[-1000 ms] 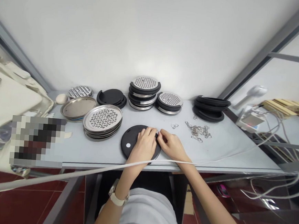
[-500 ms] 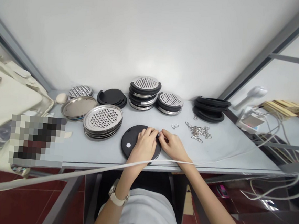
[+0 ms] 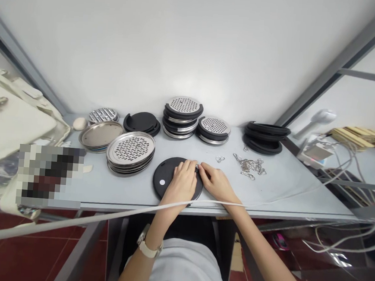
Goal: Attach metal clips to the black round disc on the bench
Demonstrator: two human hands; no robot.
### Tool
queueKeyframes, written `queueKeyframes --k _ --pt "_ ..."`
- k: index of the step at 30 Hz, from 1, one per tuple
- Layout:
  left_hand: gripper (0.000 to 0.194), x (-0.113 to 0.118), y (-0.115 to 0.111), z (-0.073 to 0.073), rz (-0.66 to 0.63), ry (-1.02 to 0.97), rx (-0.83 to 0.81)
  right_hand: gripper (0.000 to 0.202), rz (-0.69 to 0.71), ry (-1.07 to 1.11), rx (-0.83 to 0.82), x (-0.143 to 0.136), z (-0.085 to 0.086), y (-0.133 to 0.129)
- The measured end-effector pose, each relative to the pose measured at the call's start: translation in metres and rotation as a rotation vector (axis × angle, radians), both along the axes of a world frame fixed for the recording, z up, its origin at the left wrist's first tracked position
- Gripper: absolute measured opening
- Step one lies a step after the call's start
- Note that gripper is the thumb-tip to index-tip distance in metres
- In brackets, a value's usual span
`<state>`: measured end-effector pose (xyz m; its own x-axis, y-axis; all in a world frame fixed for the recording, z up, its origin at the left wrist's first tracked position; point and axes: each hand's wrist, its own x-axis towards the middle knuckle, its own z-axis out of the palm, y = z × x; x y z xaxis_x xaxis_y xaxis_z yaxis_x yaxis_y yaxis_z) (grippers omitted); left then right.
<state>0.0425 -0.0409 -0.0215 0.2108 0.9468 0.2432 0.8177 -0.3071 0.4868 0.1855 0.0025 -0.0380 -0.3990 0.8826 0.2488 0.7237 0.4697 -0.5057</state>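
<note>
A round black plastic base [image 3: 162, 169] with a white dot lies near the table's front edge. Across its right part rests my left hand [image 3: 184, 177], fingers bent together and gripping near the far right rim. Pressed close against those fingertips, my right hand [image 3: 215, 181] pinches a small silvery wire hook [image 3: 197, 167] at the base's edge; most of the hook is hidden. Several similar wire hooks [image 3: 250, 166] lie in a loose pile to the right, with another hook [image 3: 220, 159] nearer the hands.
Behind stand stacked perforated metal discs in black rims [image 3: 183, 110]. Left are perforated metal plates [image 3: 131, 149] and plain metal discs [image 3: 100, 134]; right, stacked black rims [image 3: 265, 138]. A white cable [image 3: 110, 218] crosses over my forearms. A cream bag [image 3: 16, 122] sits far left.
Both hands stay at the base's right edge. The right fingers have shifted slightly, and a bit of the metal hook now shows between the hands. The whole view has moved a little.
</note>
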Motion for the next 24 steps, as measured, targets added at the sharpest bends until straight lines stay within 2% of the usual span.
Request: queueKeyframes --k 17,24 --pt "0.028 -0.0006 0.0007 0.0034 -0.021 -0.022 0.006 0.018 0.003 0.003 0.001 0.0008 -0.0009 -0.0001" --pt "0.026 -0.0011 0.0021 0.0026 -0.030 -0.038 0.007 0.025 0.010 0.028 0.003 0.0012 -0.0018 -0.0015"
